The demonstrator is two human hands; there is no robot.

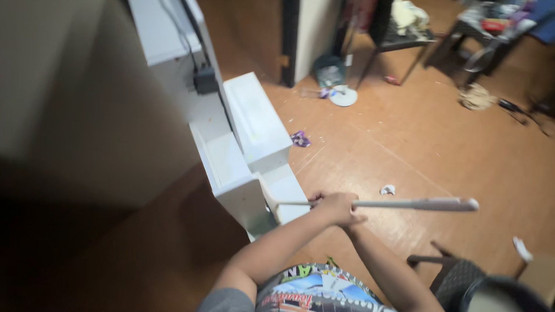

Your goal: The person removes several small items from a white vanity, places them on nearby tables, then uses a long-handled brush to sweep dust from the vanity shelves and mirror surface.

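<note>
Head view: we look down over our own arms at a brown floor beside white furniture.
Rod: a long pale stick, likely a broom or mop handle, lies roughly level across the frame; its far end is at the right, its near end runs left to the white unit.
Right hand: we see it wrapped round the stick near the middle, fingers curled and pressed on the shaft.
Left hand: we cannot make it out apart from the right; the left forearm meets the same spot, so grip state cannot be told.
White unit: stepped white shelves or cabinet left of the hands; the stick's left end touches its lower corner.
Black adapter: hangs with a cable on the unit's upper part.
Floor litter: purple wrapper near the unit, white scrap just above the stick, both apart from the hands.
Wicker stool: dark, at lower right, near our right arm.
Far side: dark chair well apart from the hands.
</note>
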